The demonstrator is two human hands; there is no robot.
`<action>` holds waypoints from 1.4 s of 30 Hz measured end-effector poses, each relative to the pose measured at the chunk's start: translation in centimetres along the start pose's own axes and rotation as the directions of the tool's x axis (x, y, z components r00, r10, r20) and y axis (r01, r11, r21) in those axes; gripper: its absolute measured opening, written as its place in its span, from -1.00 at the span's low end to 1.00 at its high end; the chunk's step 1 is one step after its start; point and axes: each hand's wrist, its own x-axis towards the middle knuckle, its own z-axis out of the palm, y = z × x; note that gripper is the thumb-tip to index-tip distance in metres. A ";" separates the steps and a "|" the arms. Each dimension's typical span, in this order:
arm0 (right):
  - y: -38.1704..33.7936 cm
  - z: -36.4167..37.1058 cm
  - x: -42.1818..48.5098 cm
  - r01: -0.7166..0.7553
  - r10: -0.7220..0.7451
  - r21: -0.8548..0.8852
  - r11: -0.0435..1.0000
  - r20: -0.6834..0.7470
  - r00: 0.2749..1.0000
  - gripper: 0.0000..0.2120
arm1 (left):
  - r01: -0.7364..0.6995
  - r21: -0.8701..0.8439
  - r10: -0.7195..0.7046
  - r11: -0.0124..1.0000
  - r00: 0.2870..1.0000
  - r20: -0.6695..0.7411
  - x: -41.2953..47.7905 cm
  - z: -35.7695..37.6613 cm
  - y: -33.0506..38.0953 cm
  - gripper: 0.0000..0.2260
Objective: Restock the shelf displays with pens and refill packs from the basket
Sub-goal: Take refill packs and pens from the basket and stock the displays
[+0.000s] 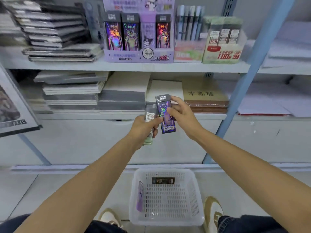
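My left hand (144, 127) grips a clear pack with a white label and green ends (149, 115), held upright in front of the lower shelf. My right hand (180, 113) pinches a dark holographic refill pack (165, 106) beside it, thumb on its face. On the floor between my feet sits a white perforated basket (198, 199); inside it a purple pack (140, 195) leans on the left wall and a black pack (163, 180) lies at the back. The purple display box (138, 57) on the upper shelf holds three matching holographic packs and one pale purple pack.
Right of the purple display stand a pink-and-green pen display (188, 52) and a green refill display (222, 52). Stacked notebooks (55, 31) fill the upper left; paper pads and books (121, 91) fill the lower shelf. A blue shelf upright (249, 78) rises on the right.
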 end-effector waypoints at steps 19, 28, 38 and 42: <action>-21.1 -0.4 12.6 0.397 -0.476 -0.414 0.819 -0.102 0.874 -0.78 | -0.306 -0.053 0.303 0.951 0.951 -0.057 3.3 -6.6 16.7 -0.87; -19.3 -1.6 15.3 0.363 -0.468 -0.638 0.680 0.004 0.884 -0.79 | -0.386 0.079 0.385 0.919 0.922 0.032 6.0 -4.9 17.3 -0.74; -19.6 -1.7 16.9 0.358 -0.397 -0.838 0.411 0.189 0.898 -0.78 | -0.391 0.215 0.398 0.895 0.917 0.014 6.7 -5.3 16.8 -0.68; -19.5 -1.7 16.9 0.378 -0.464 -0.884 0.274 0.222 0.857 -0.81 | -0.376 0.222 0.379 0.900 0.925 0.030 6.6 -5.6 16.9 -0.71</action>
